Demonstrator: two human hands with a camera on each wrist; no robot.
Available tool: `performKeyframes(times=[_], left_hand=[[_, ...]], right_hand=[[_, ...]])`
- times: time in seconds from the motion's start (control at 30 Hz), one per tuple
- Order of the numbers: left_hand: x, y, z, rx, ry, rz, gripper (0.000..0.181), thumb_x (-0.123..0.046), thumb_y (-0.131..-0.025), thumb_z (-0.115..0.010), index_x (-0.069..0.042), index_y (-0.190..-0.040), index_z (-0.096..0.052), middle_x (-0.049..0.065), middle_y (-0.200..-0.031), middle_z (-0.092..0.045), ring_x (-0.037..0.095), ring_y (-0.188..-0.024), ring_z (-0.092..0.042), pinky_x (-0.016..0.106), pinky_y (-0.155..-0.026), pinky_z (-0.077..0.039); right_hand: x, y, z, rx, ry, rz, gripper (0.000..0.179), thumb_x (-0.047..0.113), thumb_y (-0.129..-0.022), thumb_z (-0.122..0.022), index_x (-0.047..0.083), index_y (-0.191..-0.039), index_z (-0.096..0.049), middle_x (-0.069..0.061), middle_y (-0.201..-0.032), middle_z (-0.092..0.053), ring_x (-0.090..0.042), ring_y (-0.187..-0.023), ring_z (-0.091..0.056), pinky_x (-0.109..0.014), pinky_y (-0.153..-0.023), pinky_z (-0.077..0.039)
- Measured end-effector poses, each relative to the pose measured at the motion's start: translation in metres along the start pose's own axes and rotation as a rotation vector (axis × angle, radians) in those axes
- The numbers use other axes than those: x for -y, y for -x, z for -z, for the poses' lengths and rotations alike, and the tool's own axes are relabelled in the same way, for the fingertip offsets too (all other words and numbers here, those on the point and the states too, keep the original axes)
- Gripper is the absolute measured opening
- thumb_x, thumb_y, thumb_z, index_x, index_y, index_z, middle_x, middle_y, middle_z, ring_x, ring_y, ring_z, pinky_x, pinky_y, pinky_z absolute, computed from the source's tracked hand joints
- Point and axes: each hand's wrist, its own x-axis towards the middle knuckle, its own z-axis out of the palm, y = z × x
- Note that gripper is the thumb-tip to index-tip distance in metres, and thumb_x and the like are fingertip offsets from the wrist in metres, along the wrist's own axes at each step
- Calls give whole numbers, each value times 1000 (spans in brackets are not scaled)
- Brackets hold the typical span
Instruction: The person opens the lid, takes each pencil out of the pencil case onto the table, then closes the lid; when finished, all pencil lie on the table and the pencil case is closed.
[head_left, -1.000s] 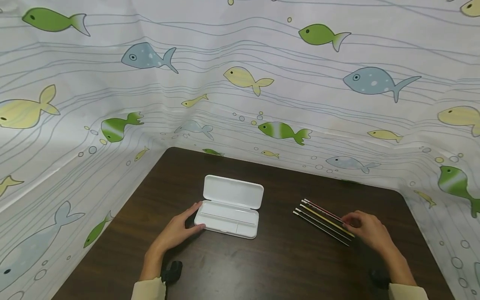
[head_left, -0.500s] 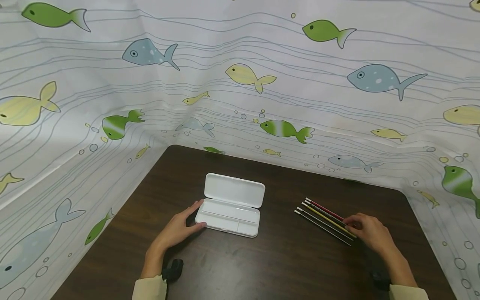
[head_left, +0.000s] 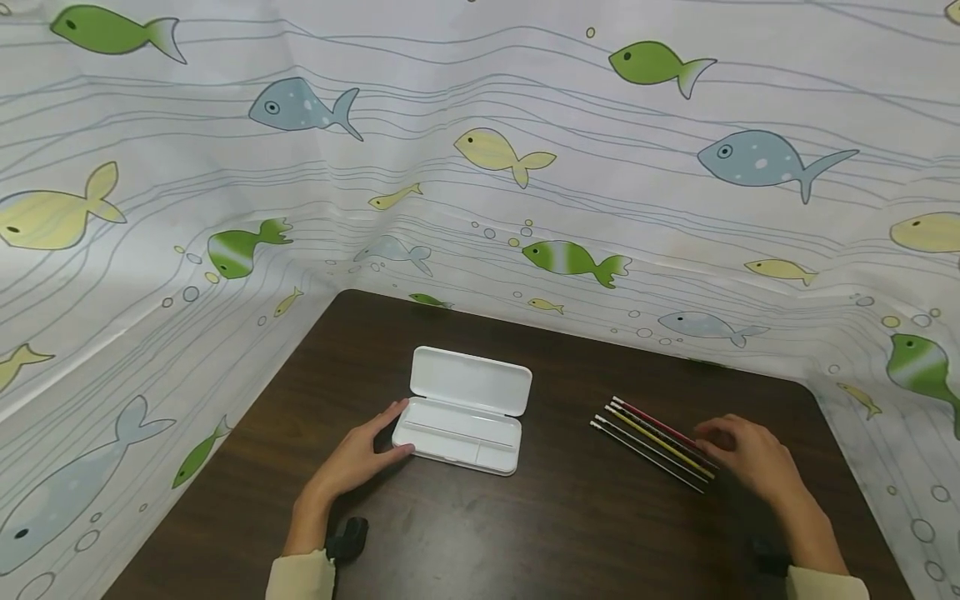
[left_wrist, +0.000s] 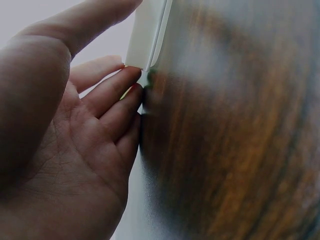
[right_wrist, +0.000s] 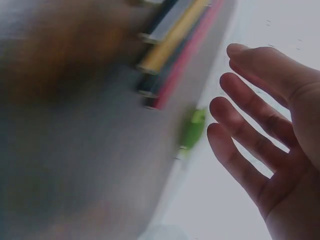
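Observation:
A white pencil case lies with its lid raised, its divided tray facing up. My left hand holds it by the left end, thumb at the front corner and index finger at the back. In the left wrist view, fingertips meet the end of the case. To the right, several slim pencils lie side by side, slanted, among them a red pencil, a yellow pencil and a dark pencil. Close beside their near right ends is my right hand, its fingers loosely bent around nothing, as the right wrist view confirms.
Everything rests on a dark brown wooden table with rounded corners. A white curtain printed with fish surrounds its back and sides. A black device is strapped at my left wrist.
My right hand has let go of the pencils and drawn slightly to the right, exposing more of their ends. The left hand stays on the pencil case.

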Motion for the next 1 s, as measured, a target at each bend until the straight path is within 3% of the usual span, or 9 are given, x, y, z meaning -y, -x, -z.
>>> performKeyframes(times=[0.17, 0.33, 0.53, 0.77, 1.0], left_hand=[[0, 0, 1, -5, 2, -1, 82, -39, -86, -76, -16, -153, -35, 17, -153, -35, 37, -138, -35, 61, -105, -31], [0, 1, 1, -5, -3, -3, 82, -39, -86, -75, -16, -154, -35, 17, -153, -35, 37, -138, -34, 61, -105, -32], [0, 1, -2, -5, -12, -19, 82, -39, -86, -75, -14, -153, -35, 19, -153, -35, 38, -138, -35, 61, -105, -32], [3, 2, -4, -12, -14, -25, 82, -41, -85, -76, -15, -153, -37, 18, -152, -37, 36, -138, -36, 59, -106, -32], [2, 2, 0, -20, -13, -36, 81, -39, -86, -76, -14, -152, -37, 19, -151, -38, 36, -137, -38, 58, -105, -33]], right_hand=[[20, -8, 19, -116, 7, 103, 18, 18, -84, -79, 14, -101, -74, 1, -94, -67, -23, -79, -66, -45, -60, -50], [59, -25, 20, -149, 8, 191, 17, 19, -86, -78, 14, -102, -74, -1, -96, -68, -23, -82, -67, -49, -65, -52], [126, -56, -8, -139, -23, 348, 17, 23, -86, -78, 17, -101, -75, 5, -94, -67, -14, -80, -65, -40, -65, -53], [213, -80, -52, -35, -78, 475, 15, 23, -86, -77, 21, -101, -76, 10, -92, -64, -6, -78, -60, -28, -63, -49], [241, -87, -71, 38, -127, 526, 15, 22, -87, -77, 18, -101, -76, 7, -93, -67, -12, -78, -64, -27, -64, -50]])
